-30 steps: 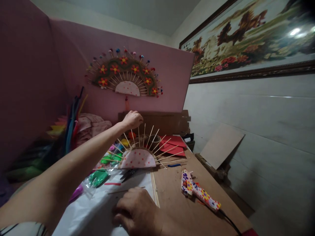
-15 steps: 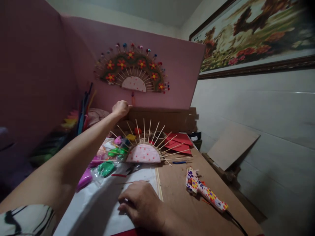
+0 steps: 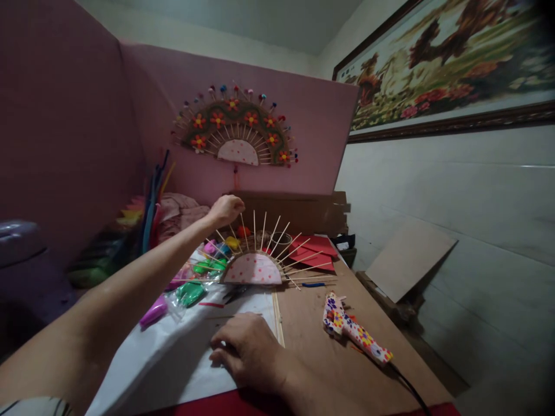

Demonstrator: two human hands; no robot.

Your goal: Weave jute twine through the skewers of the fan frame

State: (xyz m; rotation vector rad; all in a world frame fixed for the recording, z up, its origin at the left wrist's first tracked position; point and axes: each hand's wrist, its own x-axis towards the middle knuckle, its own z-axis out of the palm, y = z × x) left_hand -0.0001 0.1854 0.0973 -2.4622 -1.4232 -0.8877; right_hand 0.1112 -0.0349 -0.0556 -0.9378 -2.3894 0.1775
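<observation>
My left hand [image 3: 228, 210] is raised at the end of my outstretched arm, its fingers closed. Whatever it may pinch is hidden; its fingertips are close to the top of one stick of the half-round fan frame [image 3: 252, 270]. This frame has a pink centre with red dots and thin wooden sticks spreading outward. Low in the view, my right hand [image 3: 247, 349] rests on the white paper [image 3: 169, 352], fingers loosely curled and thumb apart from them, with nothing visible in it. A thin stick [image 3: 219, 316] lies just beyond it.
A flower-patterned glue gun [image 3: 355, 332] with a black cord lies on the right. Bagged coloured clay [image 3: 188, 293], red sheets [image 3: 310, 254] and a blue-handled tool [image 3: 313, 284] surround the frame. Behind, a decorated fan [image 3: 237, 130] hangs on the pink panel [image 3: 321, 127].
My left hand has come down and to the right, from below the hanging fan to the stick tops. My right hand stays on the paper. The whole view has shifted slightly.
</observation>
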